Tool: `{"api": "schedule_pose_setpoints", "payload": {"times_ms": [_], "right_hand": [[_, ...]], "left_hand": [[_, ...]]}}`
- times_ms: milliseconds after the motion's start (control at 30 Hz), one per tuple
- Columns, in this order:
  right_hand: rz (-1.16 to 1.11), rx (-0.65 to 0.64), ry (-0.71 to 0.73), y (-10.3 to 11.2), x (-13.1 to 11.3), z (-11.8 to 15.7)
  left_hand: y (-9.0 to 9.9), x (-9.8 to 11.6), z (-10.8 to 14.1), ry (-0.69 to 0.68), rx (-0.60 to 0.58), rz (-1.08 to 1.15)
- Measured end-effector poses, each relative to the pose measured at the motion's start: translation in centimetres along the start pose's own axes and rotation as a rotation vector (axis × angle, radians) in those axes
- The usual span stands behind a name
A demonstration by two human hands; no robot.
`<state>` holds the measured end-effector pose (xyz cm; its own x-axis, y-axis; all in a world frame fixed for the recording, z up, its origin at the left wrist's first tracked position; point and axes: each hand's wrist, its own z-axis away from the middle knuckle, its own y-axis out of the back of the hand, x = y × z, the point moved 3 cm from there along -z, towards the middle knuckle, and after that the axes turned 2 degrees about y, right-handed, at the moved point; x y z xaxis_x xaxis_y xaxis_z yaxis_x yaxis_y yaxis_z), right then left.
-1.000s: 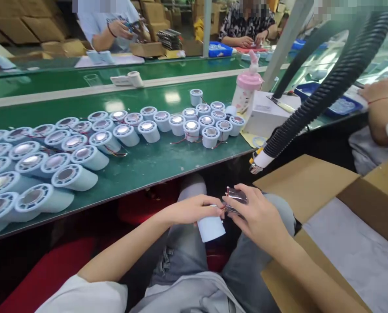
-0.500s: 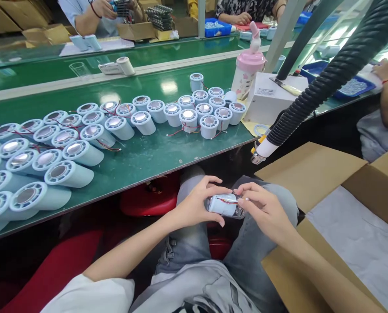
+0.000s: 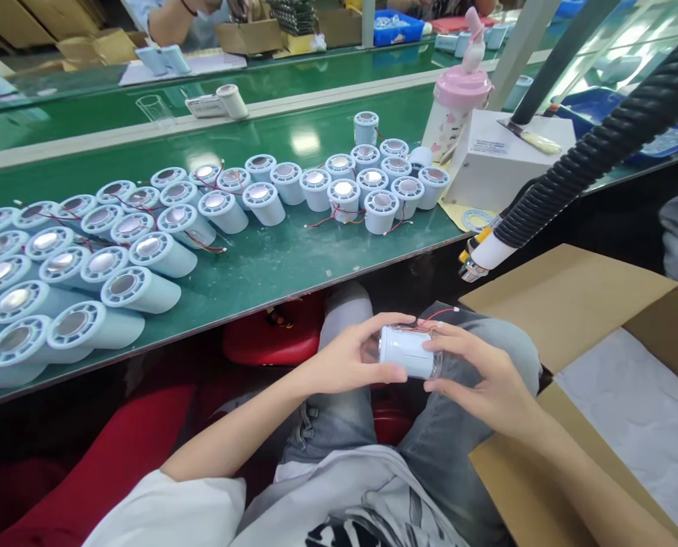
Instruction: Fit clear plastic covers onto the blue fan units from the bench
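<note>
The pale blue cylinder (image 3: 403, 349), with clear plastic about it, is held on its side above the lap. Its left end is clasped by the left hand (image 3: 347, 361), fingers curled over the top and thumb pressed below. Its right end is pinched between the thumb and fingers of the right hand (image 3: 487, 371). A thin red wire (image 3: 437, 316) is seen above it. Similar cylinders (image 3: 343, 194) are grouped on the green table (image 3: 285, 270).
</note>
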<state>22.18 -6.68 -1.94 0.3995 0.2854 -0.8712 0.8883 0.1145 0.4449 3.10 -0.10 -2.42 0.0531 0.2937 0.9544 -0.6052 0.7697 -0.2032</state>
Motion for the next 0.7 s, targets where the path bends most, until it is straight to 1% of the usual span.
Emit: {"api": "schedule_pose_setpoints", "payload": {"times_ms": [67, 167, 367, 533, 700], "right_hand": [[-0.099, -0.024, -0.055, 0.0, 0.0, 0.1], [-0.234, -0.036, -0.119, 0.2, -0.2, 0.1], [-0.366, -0.056, -0.240, 0.3, -0.6, 0.0], [-0.486, -0.101, -0.291, 0.2, -0.6, 0.0], [-0.611, -0.081, -0.308, -0.4, -0.1, -0.1]], "left_hand": [[0.1, 0.4, 0.2, -0.028, -0.010, -0.069], [0.2, 0.9, 0.5, -0.088, -0.027, -0.111], [0.2, 1.5, 0.8, -0.176, -0.022, -0.227], [0.2, 1.8, 0.9, -0.184, -0.024, -0.251], [0.4, 1.7, 0.4, -0.158, -0.020, -0.191]]}}
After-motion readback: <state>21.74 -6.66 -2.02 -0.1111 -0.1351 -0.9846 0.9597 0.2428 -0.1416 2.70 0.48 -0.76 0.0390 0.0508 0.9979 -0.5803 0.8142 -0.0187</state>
